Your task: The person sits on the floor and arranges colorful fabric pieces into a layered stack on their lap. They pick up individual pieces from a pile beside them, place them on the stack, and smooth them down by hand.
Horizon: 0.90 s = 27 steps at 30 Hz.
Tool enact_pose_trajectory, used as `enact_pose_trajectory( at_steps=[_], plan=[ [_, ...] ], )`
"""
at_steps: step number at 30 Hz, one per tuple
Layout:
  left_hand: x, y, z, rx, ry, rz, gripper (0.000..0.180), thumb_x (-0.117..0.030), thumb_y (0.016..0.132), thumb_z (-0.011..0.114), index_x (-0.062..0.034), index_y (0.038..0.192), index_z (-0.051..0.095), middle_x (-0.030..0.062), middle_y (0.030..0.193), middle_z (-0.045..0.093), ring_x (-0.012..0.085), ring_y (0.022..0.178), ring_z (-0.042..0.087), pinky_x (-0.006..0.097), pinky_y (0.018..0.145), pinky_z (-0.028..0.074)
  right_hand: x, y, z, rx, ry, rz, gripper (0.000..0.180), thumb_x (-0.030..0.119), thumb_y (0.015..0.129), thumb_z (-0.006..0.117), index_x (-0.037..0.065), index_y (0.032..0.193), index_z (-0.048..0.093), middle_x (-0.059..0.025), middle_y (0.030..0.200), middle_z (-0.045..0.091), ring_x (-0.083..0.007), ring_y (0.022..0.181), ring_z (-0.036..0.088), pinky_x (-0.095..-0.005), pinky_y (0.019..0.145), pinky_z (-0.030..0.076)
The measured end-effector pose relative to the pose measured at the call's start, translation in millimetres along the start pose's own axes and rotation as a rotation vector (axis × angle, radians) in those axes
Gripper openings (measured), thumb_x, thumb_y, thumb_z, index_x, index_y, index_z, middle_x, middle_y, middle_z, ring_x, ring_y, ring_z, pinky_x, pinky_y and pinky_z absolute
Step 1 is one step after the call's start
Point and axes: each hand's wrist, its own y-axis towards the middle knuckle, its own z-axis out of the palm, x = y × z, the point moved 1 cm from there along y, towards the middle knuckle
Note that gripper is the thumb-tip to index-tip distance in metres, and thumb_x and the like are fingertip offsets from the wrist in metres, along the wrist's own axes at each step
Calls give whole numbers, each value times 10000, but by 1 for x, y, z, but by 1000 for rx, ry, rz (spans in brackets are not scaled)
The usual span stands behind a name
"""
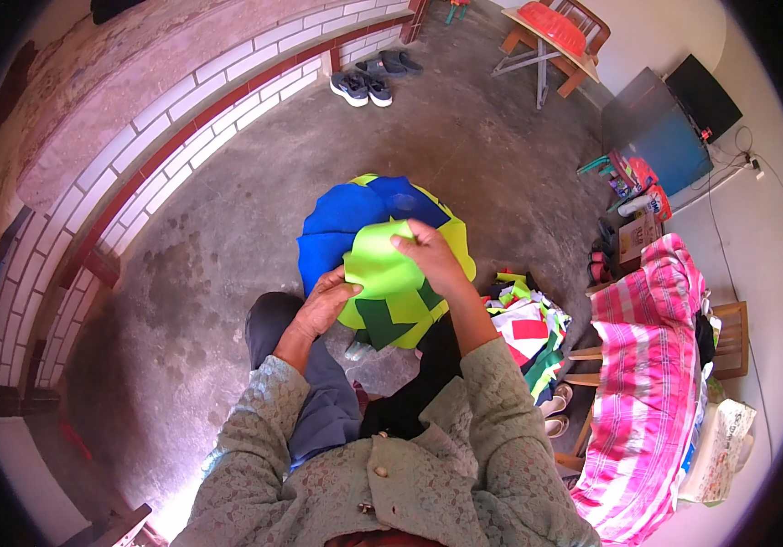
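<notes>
A bright lime-green piece of fabric (pixel 380 263) is stretched between my two hands, above a round spread of blue, yellow and dark green fabric pieces. My left hand (pixel 326 299) pinches its lower left edge. At the upper right corner, my right hand (pixel 430 255) grips it between thumb and fingers. Blue fabric pieces (pixel 338 217) lie on the far left side of the round spread, and a dark green piece (pixel 380 325) shows at its near side. What supports the spread is hidden beneath the fabric.
Right of my knees lies a heap of mixed fabric scraps (pixel 530 328). A pink checked cloth (pixel 639 392) covers furniture on the right, with beige shoes (pixel 557 408) beside it. Dark shoes (pixel 361 88) stand by the tiled wall. A red basin (pixel 552 27) sits on a far table.
</notes>
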Motion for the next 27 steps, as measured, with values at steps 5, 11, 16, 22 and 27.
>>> enact_pose_trajectory(
  at_steps=[5,11,16,22,27],
  plan=[
    [-8,5,-2,74,3,7,342,-72,846,526,-22,1183,559,70,1246,541,177,1160,477,309,1011,332,70,7,3,-217,483,-219,259,63,923,536,44,1179,502,-49,1066,605,-130,935,586,-296,813,492],
    [-14,4,6,90,87,74,290,-105,848,536,-33,1123,592,118,1296,512,228,1259,409,359,1075,266,45,12,-31,-499,819,-200,321,40,939,475,59,1259,449,-89,1228,541,-245,1102,556,-429,968,452],
    [-16,3,11,93,116,89,278,-70,843,518,-54,1108,602,106,1298,513,219,1259,415,339,1071,272,-46,-17,-58,-711,486,129,353,47,913,510,43,1257,431,-98,1223,511,-227,1065,565,-393,839,534],
    [-15,3,8,76,142,67,278,-38,842,500,-64,1097,605,91,1294,519,213,1254,420,333,1064,279,-74,-35,-66,-738,270,72,236,35,862,557,4,1096,551,-81,990,624,-176,822,633,-295,635,555],
    [-13,2,5,58,181,61,273,-22,841,492,-67,1084,607,82,1277,534,200,1231,441,319,1045,303,-82,-48,-72,-841,126,112,242,50,828,601,-3,1058,545,-89,922,624,-149,693,610,-268,517,502]
  ],
)
